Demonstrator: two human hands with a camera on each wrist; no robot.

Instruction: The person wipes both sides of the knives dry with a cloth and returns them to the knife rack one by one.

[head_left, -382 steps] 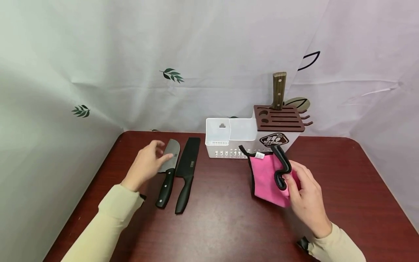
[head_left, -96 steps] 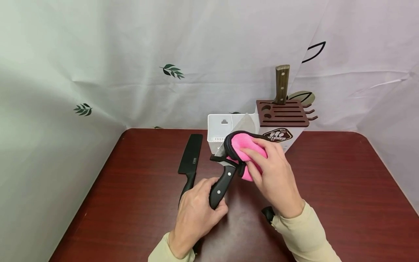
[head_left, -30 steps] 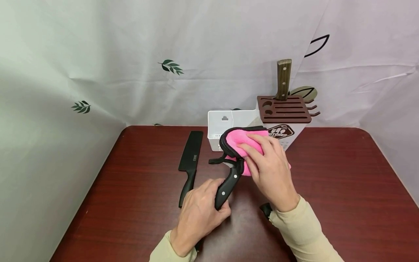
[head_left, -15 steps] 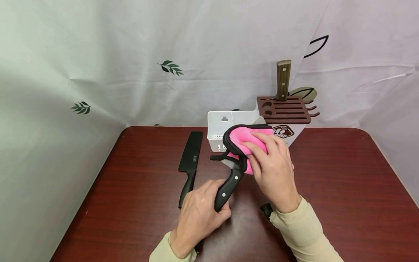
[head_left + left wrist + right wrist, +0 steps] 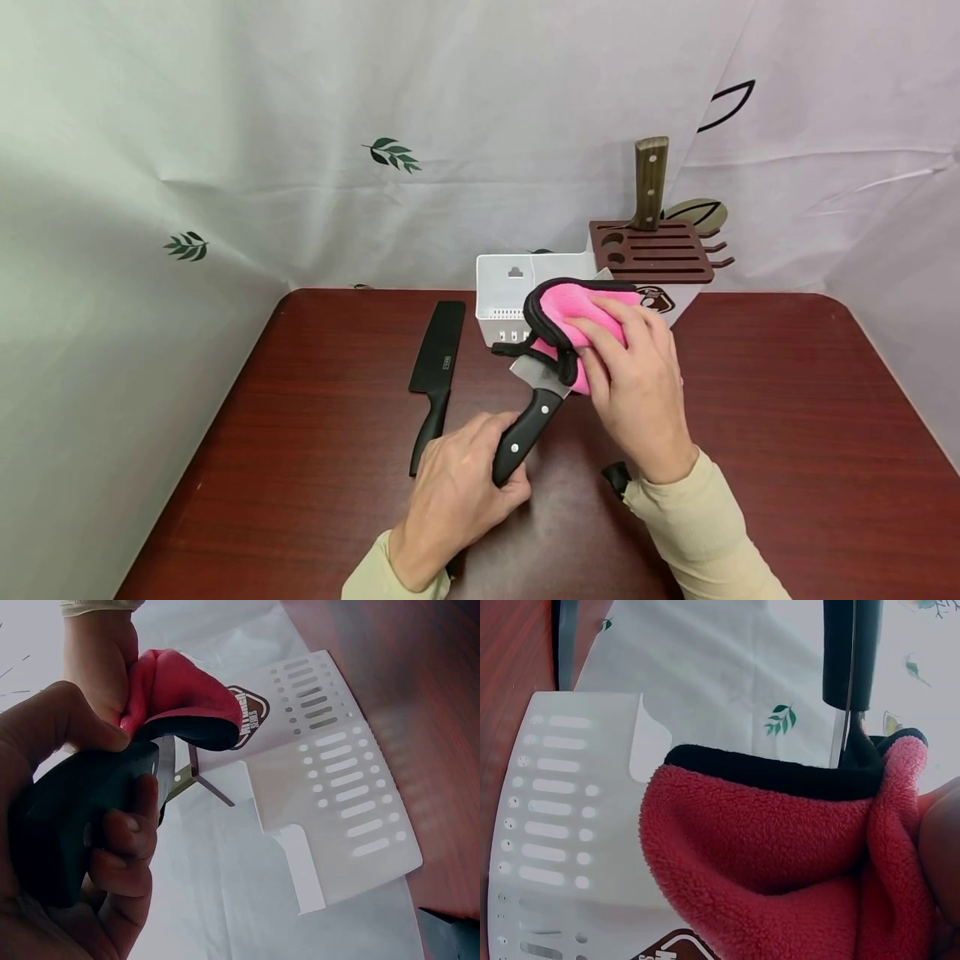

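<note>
My left hand (image 5: 459,487) grips the black riveted handle of a kitchen knife (image 5: 528,429), its blade slanting up and right above the table. Folded over that blade is a pink cloth (image 5: 581,312) with black edging, which my right hand (image 5: 641,379) pinches. Cloth covers most of the blade; a strip by the handle and the tip still show. In the left wrist view, fingers curl round the knife handle (image 5: 82,817). The right wrist view has the fuzzy cloth (image 5: 780,877) wrapped at the blade, just below the handle (image 5: 851,652).
An all-black knife (image 5: 438,358) lies on the dark red table (image 5: 300,467), left of my hands. Behind them stands a white knife holder (image 5: 498,287) with a brown slotted top (image 5: 656,258). A wooden-handled knife (image 5: 650,183) stands upright in it.
Earlier, the riveted knife lay on the table and was then lifted by my left hand. Over the last second, my right hand slid the cloth slightly up and right along the blade, baring more near the handle.
</note>
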